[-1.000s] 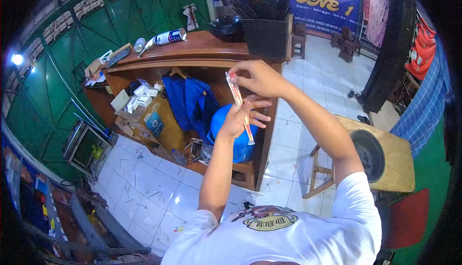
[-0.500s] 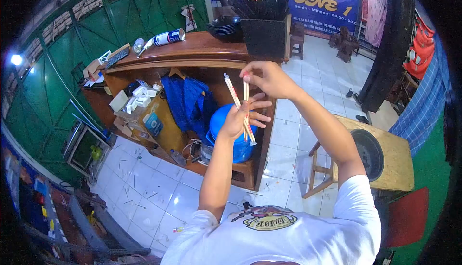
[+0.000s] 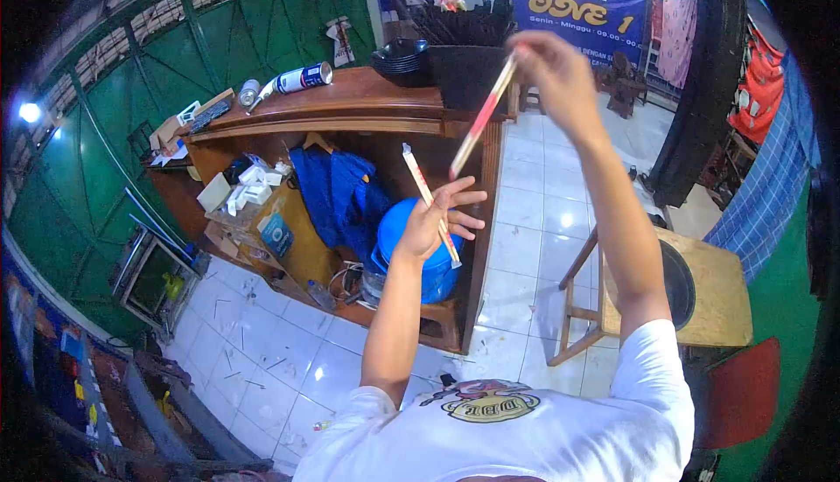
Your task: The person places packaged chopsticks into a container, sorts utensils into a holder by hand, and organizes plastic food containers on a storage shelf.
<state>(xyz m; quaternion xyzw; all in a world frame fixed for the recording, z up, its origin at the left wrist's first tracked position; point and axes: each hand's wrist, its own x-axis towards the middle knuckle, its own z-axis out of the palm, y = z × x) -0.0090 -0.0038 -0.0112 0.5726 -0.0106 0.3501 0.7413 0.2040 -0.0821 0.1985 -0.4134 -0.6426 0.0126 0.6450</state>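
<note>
Partly, the left hand (image 3: 424, 230) hides its slim packet (image 3: 418, 175) (red print unreadable).

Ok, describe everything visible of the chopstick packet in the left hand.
The chopstick packet is long, narrow and straight, cream with red printing and pale, clear-looking ends, apparently plastic film. It slants across the left hand, upper end leaning left, its middle partly hidden there. Both ends stick out.
</note>
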